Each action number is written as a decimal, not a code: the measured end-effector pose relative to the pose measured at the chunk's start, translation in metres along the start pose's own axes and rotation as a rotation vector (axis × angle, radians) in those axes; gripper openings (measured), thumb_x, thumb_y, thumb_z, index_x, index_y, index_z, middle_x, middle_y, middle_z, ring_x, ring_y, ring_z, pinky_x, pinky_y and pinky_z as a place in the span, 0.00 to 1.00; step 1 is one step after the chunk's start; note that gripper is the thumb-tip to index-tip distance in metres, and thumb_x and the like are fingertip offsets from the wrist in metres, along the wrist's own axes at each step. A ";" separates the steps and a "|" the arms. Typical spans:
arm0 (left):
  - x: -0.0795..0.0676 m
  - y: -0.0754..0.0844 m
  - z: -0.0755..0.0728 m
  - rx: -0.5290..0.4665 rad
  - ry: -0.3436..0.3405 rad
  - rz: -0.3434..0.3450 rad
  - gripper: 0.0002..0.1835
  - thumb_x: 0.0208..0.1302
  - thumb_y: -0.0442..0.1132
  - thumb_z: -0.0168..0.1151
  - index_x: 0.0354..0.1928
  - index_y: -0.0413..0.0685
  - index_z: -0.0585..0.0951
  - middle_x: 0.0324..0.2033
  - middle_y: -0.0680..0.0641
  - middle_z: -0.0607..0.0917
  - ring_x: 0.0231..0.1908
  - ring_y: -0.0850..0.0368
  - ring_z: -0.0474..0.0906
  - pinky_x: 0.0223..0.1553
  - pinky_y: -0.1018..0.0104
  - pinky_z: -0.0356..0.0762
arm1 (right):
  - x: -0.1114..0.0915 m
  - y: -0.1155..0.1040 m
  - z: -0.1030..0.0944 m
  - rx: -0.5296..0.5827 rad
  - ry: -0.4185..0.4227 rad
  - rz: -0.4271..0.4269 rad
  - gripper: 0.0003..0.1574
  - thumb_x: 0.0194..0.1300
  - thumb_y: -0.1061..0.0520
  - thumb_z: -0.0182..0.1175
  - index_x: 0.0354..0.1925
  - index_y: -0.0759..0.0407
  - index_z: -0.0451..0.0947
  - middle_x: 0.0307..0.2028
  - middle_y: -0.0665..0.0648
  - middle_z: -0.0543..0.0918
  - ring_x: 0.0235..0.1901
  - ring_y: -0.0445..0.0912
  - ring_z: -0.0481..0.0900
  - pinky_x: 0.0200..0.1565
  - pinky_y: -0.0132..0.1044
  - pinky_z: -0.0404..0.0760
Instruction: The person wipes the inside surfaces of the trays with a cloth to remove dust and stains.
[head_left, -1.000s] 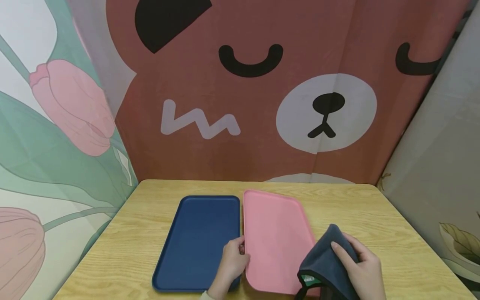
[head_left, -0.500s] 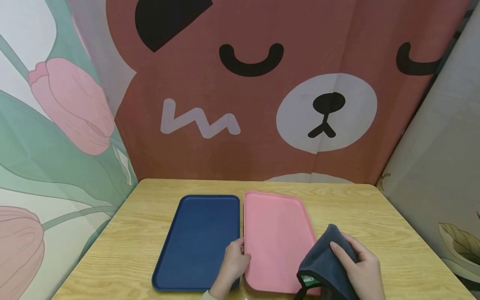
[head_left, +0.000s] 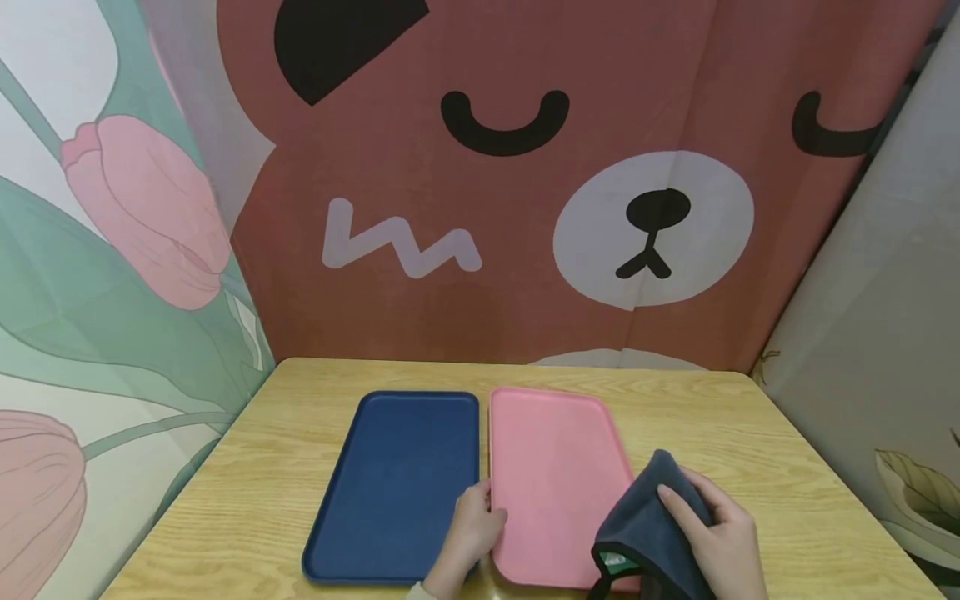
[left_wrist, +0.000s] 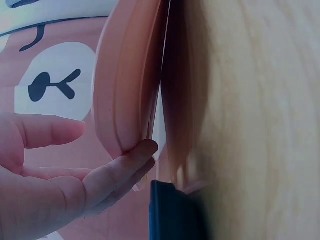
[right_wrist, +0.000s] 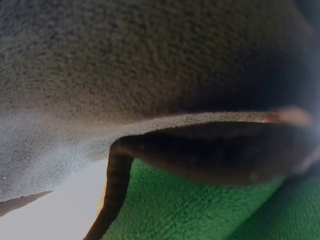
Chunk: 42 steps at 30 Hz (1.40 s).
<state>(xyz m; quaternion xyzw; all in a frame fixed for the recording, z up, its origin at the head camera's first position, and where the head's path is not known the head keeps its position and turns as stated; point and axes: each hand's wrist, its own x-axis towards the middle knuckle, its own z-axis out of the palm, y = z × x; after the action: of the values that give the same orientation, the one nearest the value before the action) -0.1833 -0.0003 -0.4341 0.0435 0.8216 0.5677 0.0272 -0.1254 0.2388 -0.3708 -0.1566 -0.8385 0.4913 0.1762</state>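
Note:
A pink rectangular tray [head_left: 558, 483] lies on the right of a dark blue tray [head_left: 397, 483]. My left hand [head_left: 472, 525] grips the pink tray's left edge. In the left wrist view its fingertips [left_wrist: 146, 148] are under the rim of the pink tray [left_wrist: 122, 75], which stands a little off the wood on that side. A dark grey-blue cloth [head_left: 652, 525] with black trim and a green inner side hangs from my right hand [head_left: 723, 533], pinched between thumb and fingers. The cloth overlaps the pink tray's near right corner. In the right wrist view the cloth [right_wrist: 125, 65] fills most of the picture.
Both trays are on a light wooden table [head_left: 225, 500]. A brown bear-print curtain [head_left: 517, 208] hangs behind its back edge. Floral fabric [head_left: 112, 333] stands at the left, and a pale curtain [head_left: 877, 292] at the right.
The pink tray's left side has come down slightly and shifted a little right, with my left hand moving along. The cloth and my right hand have barely moved.

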 end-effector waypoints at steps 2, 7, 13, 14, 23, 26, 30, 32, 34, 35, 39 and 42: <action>0.000 -0.001 0.001 0.006 0.018 0.032 0.20 0.48 0.21 0.51 0.47 0.22 0.71 0.36 0.32 0.79 0.38 0.42 0.78 0.33 0.57 0.76 | 0.000 0.000 0.001 -0.005 -0.002 0.000 0.30 0.57 0.44 0.60 0.52 0.62 0.73 0.47 0.64 0.77 0.29 0.32 0.74 0.29 0.25 0.73; -0.001 -0.005 0.004 0.013 0.053 0.079 0.18 0.49 0.21 0.50 0.45 0.24 0.73 0.36 0.33 0.80 0.38 0.43 0.77 0.35 0.56 0.76 | 0.000 0.000 0.002 0.008 -0.010 -0.013 0.29 0.57 0.45 0.60 0.52 0.62 0.73 0.47 0.64 0.77 0.29 0.33 0.75 0.29 0.26 0.74; 0.000 -0.007 0.006 -0.004 0.063 0.065 0.17 0.49 0.21 0.49 0.45 0.23 0.72 0.36 0.33 0.80 0.39 0.42 0.77 0.35 0.56 0.75 | -0.001 0.000 0.004 0.007 -0.008 -0.016 0.29 0.57 0.45 0.60 0.51 0.61 0.73 0.46 0.64 0.77 0.29 0.33 0.75 0.29 0.26 0.74; 0.000 -0.008 0.006 -0.004 0.066 0.069 0.18 0.49 0.21 0.49 0.45 0.23 0.73 0.35 0.33 0.80 0.39 0.42 0.77 0.35 0.56 0.75 | -0.001 0.000 0.004 0.005 -0.007 -0.014 0.29 0.57 0.45 0.60 0.51 0.61 0.73 0.46 0.64 0.77 0.28 0.33 0.75 0.29 0.26 0.74; 0.002 -0.009 0.008 0.010 0.067 0.073 0.19 0.49 0.23 0.51 0.46 0.23 0.71 0.36 0.34 0.79 0.40 0.41 0.76 0.38 0.52 0.74 | -0.001 0.000 0.004 0.009 -0.023 0.000 0.30 0.57 0.45 0.60 0.52 0.62 0.73 0.46 0.64 0.77 0.27 0.36 0.76 0.28 0.28 0.74; 0.002 -0.010 0.008 0.011 0.052 0.045 0.19 0.50 0.24 0.50 0.47 0.22 0.70 0.37 0.33 0.79 0.41 0.40 0.75 0.40 0.51 0.73 | -0.001 0.001 0.004 0.006 -0.027 0.001 0.30 0.57 0.45 0.60 0.52 0.62 0.72 0.46 0.64 0.77 0.27 0.36 0.76 0.28 0.28 0.74; 0.003 -0.011 0.010 0.000 0.033 0.023 0.20 0.52 0.24 0.50 0.49 0.21 0.68 0.39 0.31 0.77 0.43 0.39 0.74 0.41 0.50 0.72 | -0.002 0.002 0.004 0.009 -0.027 -0.002 0.30 0.57 0.45 0.60 0.52 0.62 0.73 0.46 0.64 0.77 0.27 0.37 0.76 0.28 0.29 0.74; 0.004 -0.011 0.012 -0.009 0.025 0.011 0.21 0.52 0.25 0.50 0.50 0.21 0.67 0.41 0.30 0.76 0.45 0.38 0.73 0.42 0.49 0.71 | -0.002 0.001 0.004 0.011 -0.027 -0.004 0.30 0.57 0.45 0.60 0.52 0.62 0.73 0.46 0.64 0.77 0.26 0.37 0.76 0.27 0.29 0.74; 0.004 -0.010 0.013 -0.017 0.020 -0.003 0.22 0.53 0.25 0.50 0.52 0.20 0.65 0.42 0.29 0.75 0.46 0.37 0.72 0.43 0.49 0.70 | -0.003 0.001 0.004 0.012 -0.029 -0.005 0.30 0.57 0.45 0.60 0.52 0.62 0.73 0.46 0.64 0.77 0.26 0.37 0.76 0.27 0.29 0.74; 0.004 -0.009 0.013 -0.019 0.018 -0.010 0.23 0.53 0.25 0.50 0.52 0.20 0.65 0.43 0.29 0.75 0.47 0.36 0.71 0.44 0.49 0.70 | -0.003 0.001 0.004 0.012 -0.029 -0.004 0.30 0.57 0.45 0.60 0.52 0.62 0.73 0.46 0.64 0.77 0.26 0.37 0.76 0.27 0.29 0.74; 0.004 -0.009 0.014 -0.029 0.023 0.003 0.22 0.53 0.24 0.50 0.51 0.20 0.66 0.43 0.30 0.76 0.46 0.38 0.72 0.43 0.51 0.71 | -0.002 0.001 0.004 0.016 -0.035 0.000 0.31 0.57 0.44 0.60 0.52 0.62 0.72 0.46 0.64 0.77 0.26 0.38 0.76 0.27 0.30 0.75; 0.004 -0.008 0.014 -0.038 0.026 0.027 0.21 0.52 0.24 0.50 0.50 0.21 0.68 0.41 0.31 0.77 0.44 0.40 0.74 0.42 0.52 0.72 | -0.002 0.001 0.004 0.011 -0.030 -0.004 0.30 0.57 0.44 0.60 0.52 0.61 0.73 0.47 0.64 0.77 0.27 0.37 0.76 0.28 0.29 0.74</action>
<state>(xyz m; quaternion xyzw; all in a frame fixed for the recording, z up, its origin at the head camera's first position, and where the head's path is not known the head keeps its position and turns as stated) -0.1863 0.0099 -0.4469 0.0465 0.8102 0.5842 0.0097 -0.1252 0.2350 -0.3740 -0.1466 -0.8387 0.4976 0.1656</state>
